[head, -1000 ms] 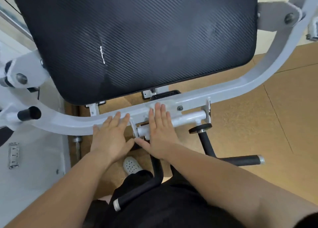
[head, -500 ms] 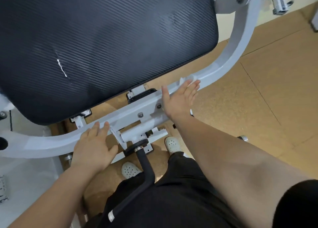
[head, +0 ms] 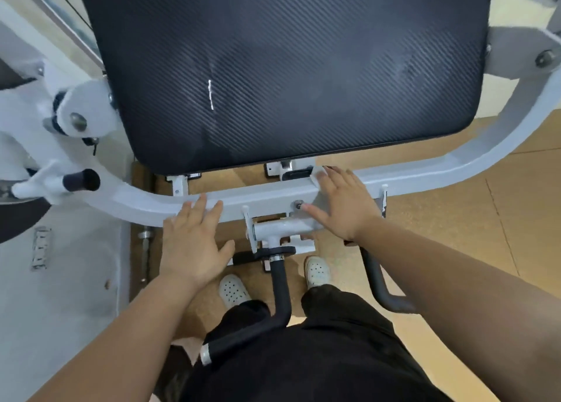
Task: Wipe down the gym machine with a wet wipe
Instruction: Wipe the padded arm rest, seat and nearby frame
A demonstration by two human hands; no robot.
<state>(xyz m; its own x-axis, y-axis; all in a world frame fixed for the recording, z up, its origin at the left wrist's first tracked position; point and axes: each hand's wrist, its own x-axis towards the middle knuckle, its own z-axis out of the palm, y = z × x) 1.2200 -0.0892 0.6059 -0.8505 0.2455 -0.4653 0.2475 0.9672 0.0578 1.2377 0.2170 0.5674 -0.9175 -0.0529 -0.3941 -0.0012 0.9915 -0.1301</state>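
Below the black pad, the left hand rests flat on the white bar, the right hand presses a wet wipe with straight fingers.

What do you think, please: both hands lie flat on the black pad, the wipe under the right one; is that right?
Not quite: in the head view the left hand and the right hand lie flat on the white frame bar below the black pad, the wipe under the right one.
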